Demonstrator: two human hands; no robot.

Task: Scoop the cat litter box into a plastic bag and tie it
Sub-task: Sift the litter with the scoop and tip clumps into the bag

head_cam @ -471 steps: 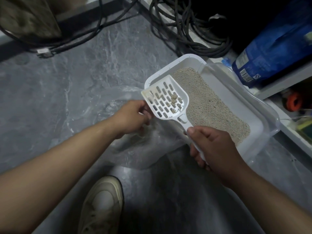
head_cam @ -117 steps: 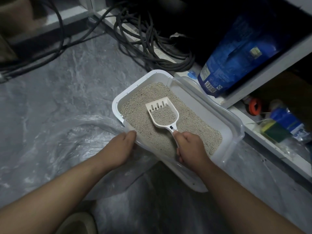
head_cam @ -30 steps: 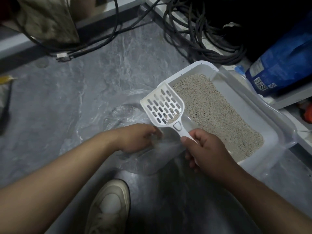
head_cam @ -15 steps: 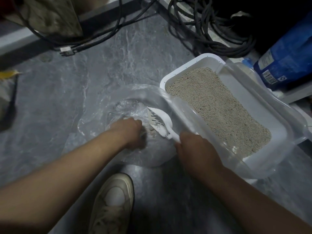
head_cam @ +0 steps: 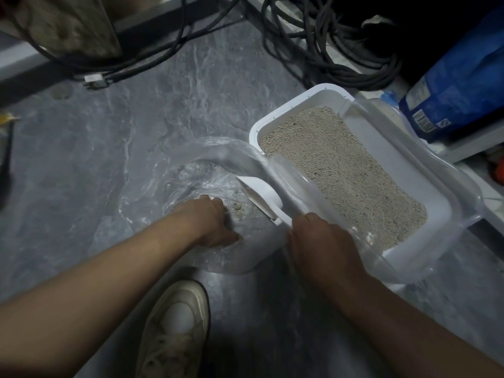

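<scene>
Right hand (head_cam: 321, 241), lower centre-right of frame, fingers curled round the handle of the white slotted plastic scoop (head_cam: 263, 199). The scoop is tipped on its side inside the mouth of the clear thin plastic bag (head_cam: 191, 170), likely so clumps drop out. A few beige litter clumps (head_cam: 237, 207) lie on the bag's film just beside the scoop.

Left hand (head_cam: 212, 223), centre frame, grips the near edge of the bag, probably to keep the mouth open and steady; its exact finger pinch is partly hidden.

White rectangular plastic litter box with a translucent rim (head_cam: 381, 148) sits centre-right, touching the bag, so the carry is short. Beige granular litter (head_cam: 341, 173) fills it.

Bag is still open, not tied. A pale worn sneaker (head_cam: 174, 331) is at bottom centre, on the grey marbled floor (head_cam: 81, 159).
</scene>
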